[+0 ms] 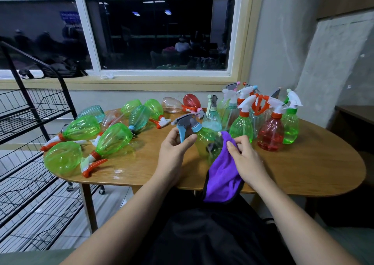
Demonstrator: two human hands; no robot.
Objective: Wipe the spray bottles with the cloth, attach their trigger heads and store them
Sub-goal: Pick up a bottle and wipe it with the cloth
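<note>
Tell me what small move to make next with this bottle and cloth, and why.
Probably rub the purple cloth along the yellow bottle: your left hand grips its trigger head, already on, and your right hand pinches the cloth against it.

Two bare forearms are seen now, uncovered right to the frame's lower edge. The left hand and right hand are bare too. Black clothing is worn over the lap; pale stripes are glimpsed at its side, perhaps trim.

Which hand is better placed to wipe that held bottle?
Probably right: the right hand pinches the purple cloth against the yellow-green plastic spray bottle; the left hand grips its grey-blue trigger head.
</note>
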